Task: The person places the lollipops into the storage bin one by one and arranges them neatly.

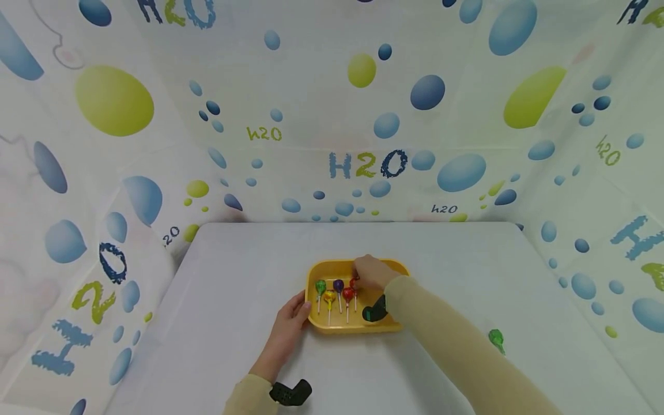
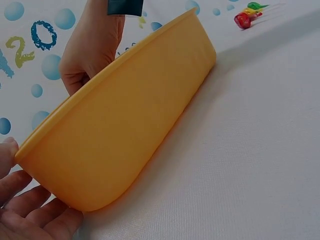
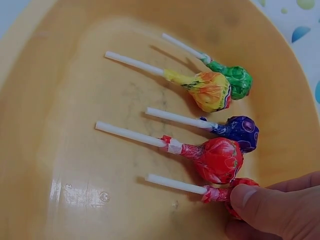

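Observation:
A yellow plastic tray (image 1: 353, 329) stands on the white table. My left hand (image 1: 292, 317) holds its left end, the thumb at the rim and the fingers against the outer wall (image 2: 115, 130). Inside lie several wrapped lollipops in a row: green (image 3: 239, 81), yellow (image 3: 210, 92), purple (image 3: 240, 132) and red (image 3: 220, 160). Beside that red one is a second red lollipop (image 3: 215, 194), its wrapped head pinched by my right hand (image 3: 280, 210). Its white stick lies toward the tray's near side.
Right of the tray, a green lollipop (image 1: 496, 339) lies on the table (image 1: 249, 259), partly behind my right sleeve. The left wrist view shows a red lollipop (image 2: 243, 20) beside yellow and green ones outside the tray. A patterned curtain (image 1: 311, 86) surrounds the table's back and sides.

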The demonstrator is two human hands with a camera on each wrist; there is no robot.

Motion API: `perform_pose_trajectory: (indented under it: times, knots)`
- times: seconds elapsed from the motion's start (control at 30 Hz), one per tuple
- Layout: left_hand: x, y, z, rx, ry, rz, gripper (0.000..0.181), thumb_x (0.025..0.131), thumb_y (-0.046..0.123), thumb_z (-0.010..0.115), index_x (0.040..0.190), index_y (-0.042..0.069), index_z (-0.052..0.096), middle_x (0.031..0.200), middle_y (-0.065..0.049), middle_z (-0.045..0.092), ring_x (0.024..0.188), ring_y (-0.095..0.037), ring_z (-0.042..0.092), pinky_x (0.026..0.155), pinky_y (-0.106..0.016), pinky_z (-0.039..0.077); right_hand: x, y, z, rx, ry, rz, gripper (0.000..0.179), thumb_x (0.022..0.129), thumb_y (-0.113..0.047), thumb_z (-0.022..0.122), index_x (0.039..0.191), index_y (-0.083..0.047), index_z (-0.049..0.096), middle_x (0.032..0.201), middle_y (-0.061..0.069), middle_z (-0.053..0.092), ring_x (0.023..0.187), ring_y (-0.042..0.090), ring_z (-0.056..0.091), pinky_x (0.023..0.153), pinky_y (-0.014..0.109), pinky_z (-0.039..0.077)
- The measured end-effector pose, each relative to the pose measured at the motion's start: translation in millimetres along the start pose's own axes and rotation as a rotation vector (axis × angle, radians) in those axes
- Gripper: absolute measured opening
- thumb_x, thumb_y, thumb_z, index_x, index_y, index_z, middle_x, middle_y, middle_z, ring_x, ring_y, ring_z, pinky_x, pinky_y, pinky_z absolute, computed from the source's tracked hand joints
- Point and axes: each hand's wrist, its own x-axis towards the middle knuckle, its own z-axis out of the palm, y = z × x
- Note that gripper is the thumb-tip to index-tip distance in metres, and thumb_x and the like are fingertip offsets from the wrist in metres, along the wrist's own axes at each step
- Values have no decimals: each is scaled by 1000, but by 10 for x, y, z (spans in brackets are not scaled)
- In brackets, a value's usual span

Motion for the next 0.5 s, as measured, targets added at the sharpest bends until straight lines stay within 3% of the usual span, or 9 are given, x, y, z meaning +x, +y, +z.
perform_pose_trajectory:
  times: [0.27, 0.5]
  knots:
    - [3, -10, 57, -7, -20, -5, 54, 110, 25, 47, 158, 1, 34, 158, -22, 45, 140, -36, 52, 110, -43, 51, -60, 70, 15, 9, 15, -1, 14, 93, -14, 75, 104, -5, 73, 97, 6, 72, 81, 17, 59, 84, 31, 60]
    - [9, -34, 111, -12, -23, -14, 54, 110, 24, 47, 157, 0, 34, 158, -23, 44, 140, -36, 52, 110, -44, 51, -156, 207, -19, 43, 40, -9, 24, 94, -15, 75, 115, -4, 72, 110, 10, 73, 93, 20, 62, 95, 37, 59]
